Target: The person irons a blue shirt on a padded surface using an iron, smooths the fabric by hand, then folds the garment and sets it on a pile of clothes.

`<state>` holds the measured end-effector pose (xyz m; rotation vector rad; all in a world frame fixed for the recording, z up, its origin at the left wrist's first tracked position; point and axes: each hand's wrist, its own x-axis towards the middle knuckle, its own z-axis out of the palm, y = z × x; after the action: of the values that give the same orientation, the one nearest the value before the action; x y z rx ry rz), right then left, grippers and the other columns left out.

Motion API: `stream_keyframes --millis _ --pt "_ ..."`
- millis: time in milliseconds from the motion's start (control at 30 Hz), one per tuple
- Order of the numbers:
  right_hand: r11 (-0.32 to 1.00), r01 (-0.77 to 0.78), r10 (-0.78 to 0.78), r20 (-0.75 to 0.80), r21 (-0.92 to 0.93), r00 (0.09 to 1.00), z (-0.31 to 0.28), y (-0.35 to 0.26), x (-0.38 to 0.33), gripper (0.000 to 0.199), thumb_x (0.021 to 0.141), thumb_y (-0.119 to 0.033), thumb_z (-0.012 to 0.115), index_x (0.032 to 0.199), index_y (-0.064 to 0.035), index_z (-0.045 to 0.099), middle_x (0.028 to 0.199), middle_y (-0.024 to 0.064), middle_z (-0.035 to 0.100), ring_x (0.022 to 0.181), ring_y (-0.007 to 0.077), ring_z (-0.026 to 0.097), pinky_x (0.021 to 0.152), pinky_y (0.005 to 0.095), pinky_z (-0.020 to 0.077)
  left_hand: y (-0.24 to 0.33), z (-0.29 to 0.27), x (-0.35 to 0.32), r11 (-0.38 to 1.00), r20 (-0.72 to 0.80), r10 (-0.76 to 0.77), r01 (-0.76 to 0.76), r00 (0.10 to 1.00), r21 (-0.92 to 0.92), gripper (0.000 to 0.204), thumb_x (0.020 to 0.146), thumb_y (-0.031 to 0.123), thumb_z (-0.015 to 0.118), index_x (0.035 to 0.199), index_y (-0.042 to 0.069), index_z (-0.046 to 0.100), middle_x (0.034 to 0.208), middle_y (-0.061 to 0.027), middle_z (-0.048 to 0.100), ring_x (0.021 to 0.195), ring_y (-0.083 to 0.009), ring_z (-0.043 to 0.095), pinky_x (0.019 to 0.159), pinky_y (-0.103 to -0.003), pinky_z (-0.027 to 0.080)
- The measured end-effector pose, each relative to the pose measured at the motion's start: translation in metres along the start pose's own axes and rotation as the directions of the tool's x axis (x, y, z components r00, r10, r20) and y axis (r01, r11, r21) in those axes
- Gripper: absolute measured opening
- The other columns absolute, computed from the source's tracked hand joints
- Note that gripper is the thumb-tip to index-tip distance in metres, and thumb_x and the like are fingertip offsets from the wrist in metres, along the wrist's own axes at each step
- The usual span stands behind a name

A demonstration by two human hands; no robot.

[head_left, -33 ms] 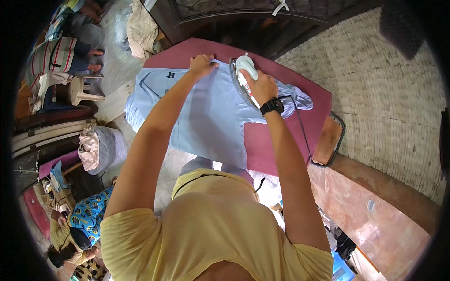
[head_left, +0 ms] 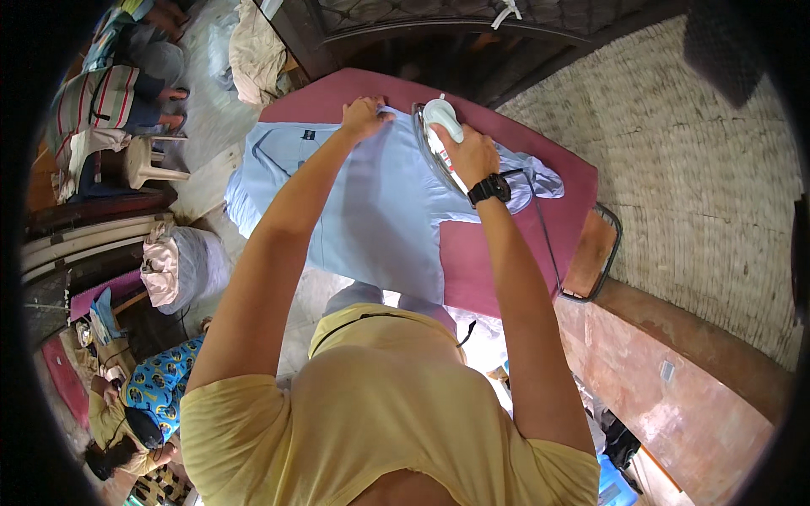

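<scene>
A light blue shirt (head_left: 363,219) lies spread over a maroon ironing board (head_left: 472,261), its collar toward the left and one sleeve reaching right. My left hand (head_left: 364,118) rests on the shirt's far edge with thumb and fingers apart, holding nothing. In my right hand (head_left: 472,158) is the handle of a white and pale green clothes iron (head_left: 443,118). The iron stands over the shirt near the base of the right sleeve, and its soleplate is mostly hidden. A dark cord (head_left: 544,223) runs from near my right wrist down across the board.
At the board's right end is a metal-framed rest (head_left: 601,253). A dark metal gate (head_left: 422,38) stands beyond the far edge, with a woven mat (head_left: 675,169) to the right. On the left are a plastic stool (head_left: 152,164), a wrapped bundle (head_left: 190,266) and other people, one seated (head_left: 139,413).
</scene>
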<state>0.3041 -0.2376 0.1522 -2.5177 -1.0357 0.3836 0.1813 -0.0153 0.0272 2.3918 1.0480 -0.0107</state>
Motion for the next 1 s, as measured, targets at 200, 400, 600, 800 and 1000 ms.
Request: stream_keyframes --millis 200,400,600,800,1000 --pt "0.975 0.097 -0.124 0.125 0.198 0.984 -0.006 0.017 -0.021 0.057 0.088 -0.057 0.061 0.092 -0.0009 0.071 0.082 0.0244 0.068 0.082 0.0432 0.066 0.073 0.0498 0.0509 -0.011 0.004 0.005 0.997 -0.107 0.034 -0.04 0.994 -0.059 0.049 0.075 0.054 0.076 0.105 0.016 0.069 0.104 -0.0095 0.07 0.103 -0.0288 0.065 0.091 -0.049 0.045" --pt "0.978 0.192 -0.203 0.145 0.088 0.968 -0.007 0.029 -0.046 0.061 0.087 -0.059 0.061 0.095 0.0009 0.07 0.084 0.0264 0.068 0.083 0.0465 0.065 0.075 0.0531 0.0505 -0.011 -0.001 0.003 0.966 -0.046 0.059 -0.069 0.997 -0.25 0.044 0.073 0.045 0.079 0.103 0.015 0.068 0.1 -0.0083 0.071 0.102 -0.0283 0.066 0.087 -0.046 0.045" --pt "0.989 0.109 -0.119 0.106 0.097 0.987 0.012 -0.026 0.005 0.068 0.086 -0.064 0.057 0.097 0.0016 0.069 0.088 0.0294 0.067 0.086 0.0465 0.065 0.077 0.0538 0.05 -0.025 -0.002 0.006 0.865 -0.143 0.129 -0.181 0.981 -0.467 0.014 0.083 0.017 0.068 0.093 0.007 0.065 0.09 -0.0114 0.069 0.088 -0.0299 0.067 0.077 -0.04 0.051" --pt "0.992 0.107 -0.114 0.105 0.071 0.988 0.01 -0.022 -0.004 0.064 0.086 -0.065 0.057 0.102 -0.0038 0.07 0.088 0.0219 0.07 0.085 0.044 0.066 0.075 0.0512 0.0508 -0.027 -0.005 0.006 0.855 -0.137 0.205 -0.246 0.969 -0.456 0.009 0.083 0.004 0.059 0.092 0.004 0.063 0.084 -0.013 0.067 0.082 -0.0255 0.067 0.075 -0.037 0.051" --pt "0.99 0.132 -0.137 0.1 0.057 0.986 0.016 -0.028 0.012 0.063 0.088 -0.061 0.057 0.095 0.0001 0.07 0.087 0.0252 0.069 0.086 0.0433 0.067 0.074 0.0506 0.0517 -0.041 0.0 0.017 0.842 -0.095 0.261 -0.275 0.961 -0.464 0.009 0.086 0.001 0.059 0.094 0.004 0.06 0.087 -0.0052 0.065 0.083 -0.0156 0.063 0.074 -0.032 0.05"
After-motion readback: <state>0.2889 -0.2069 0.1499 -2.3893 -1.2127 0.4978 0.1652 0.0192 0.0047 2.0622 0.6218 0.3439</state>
